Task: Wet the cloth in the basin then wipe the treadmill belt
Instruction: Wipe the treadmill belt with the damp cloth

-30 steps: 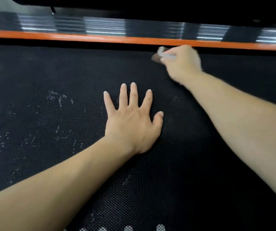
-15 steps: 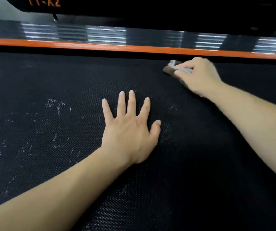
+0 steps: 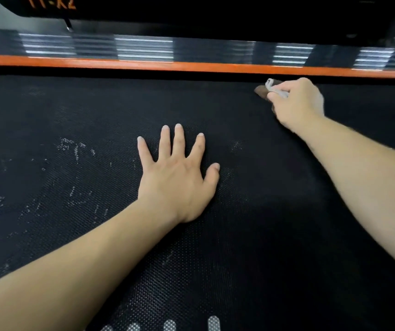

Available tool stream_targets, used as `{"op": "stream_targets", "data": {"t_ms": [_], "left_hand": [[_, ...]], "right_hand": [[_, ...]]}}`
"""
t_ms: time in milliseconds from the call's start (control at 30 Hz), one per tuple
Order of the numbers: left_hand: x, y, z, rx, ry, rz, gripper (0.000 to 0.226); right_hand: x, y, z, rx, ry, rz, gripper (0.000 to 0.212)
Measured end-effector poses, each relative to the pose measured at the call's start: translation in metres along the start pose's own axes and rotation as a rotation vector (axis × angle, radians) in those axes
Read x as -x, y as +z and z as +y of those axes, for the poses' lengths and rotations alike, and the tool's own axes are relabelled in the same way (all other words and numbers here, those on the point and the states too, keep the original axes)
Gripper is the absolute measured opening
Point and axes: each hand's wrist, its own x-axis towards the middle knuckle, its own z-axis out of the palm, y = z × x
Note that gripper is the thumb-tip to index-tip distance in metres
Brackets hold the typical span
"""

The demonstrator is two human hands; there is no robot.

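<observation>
We have our left hand (image 3: 177,177) spread flat, palm down, in the middle of the treadmill belt (image 3: 72,103), while our right hand (image 3: 296,101) curls round the bunched cloth (image 3: 266,89) and presses it down at the belt's far edge, just short of the orange rail (image 3: 144,65). The cloth lies beyond and to the right of the flat hand. The pale scuffs (image 3: 72,149) sit towards the left edge, well apart from it, so we judge the next stroke should run leftward, parallel to the rail.
</observation>
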Motion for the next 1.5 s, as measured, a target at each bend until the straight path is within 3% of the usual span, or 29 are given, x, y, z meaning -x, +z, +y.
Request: {"op": "stream_targets", "data": {"t_ms": [200,300,400,600,800,967,1033,1133,1200,1400,1500], "left_hand": [[0.000,0.000,0.000,-0.001,-0.001,0.000,0.073],[0.001,-0.002,0.000,0.001,-0.007,-0.014,0.073],[0.001,-0.002,0.000,0.001,-0.008,-0.018,0.073],[0.001,-0.002,0.000,-0.004,-0.011,-0.006,0.073],[0.001,-0.004,0.001,0.005,-0.015,-0.026,0.072],[0.003,-0.005,0.001,0.010,-0.017,-0.026,0.072],[0.003,-0.005,0.001,0.009,-0.013,-0.031,0.072],[0.005,-0.004,0.001,0.015,0.005,-0.030,0.070],[0.007,-0.007,0.000,0.028,0.025,-0.036,0.067],[0.063,-0.010,0.023,0.097,0.101,-0.057,0.064],[0.104,-0.004,0.034,0.063,0.145,-0.009,0.070]], "right_hand": [[0.084,-0.008,-0.004,-0.061,-0.306,-0.232,0.021],[0.061,-0.020,0.013,0.043,-0.165,-0.080,0.024],[0.050,-0.018,0.016,-0.006,0.009,0.011,0.025],[0.112,-0.023,0.007,-0.107,-0.268,-0.203,0.018],[0.094,-0.025,0.011,-0.053,-0.143,-0.081,0.016],[0.155,-0.038,0.006,-0.156,-0.331,-0.276,0.013],[0.149,-0.045,0.017,-0.119,-0.362,-0.258,0.015],[0.120,-0.047,0.033,-0.036,-0.210,-0.107,0.019],[0.126,-0.045,0.031,-0.050,-0.150,-0.096,0.021],[0.212,-0.065,0.029,-0.133,-0.411,-0.330,0.018],[0.185,-0.074,0.049,-0.106,-0.316,-0.218,0.014]]}}
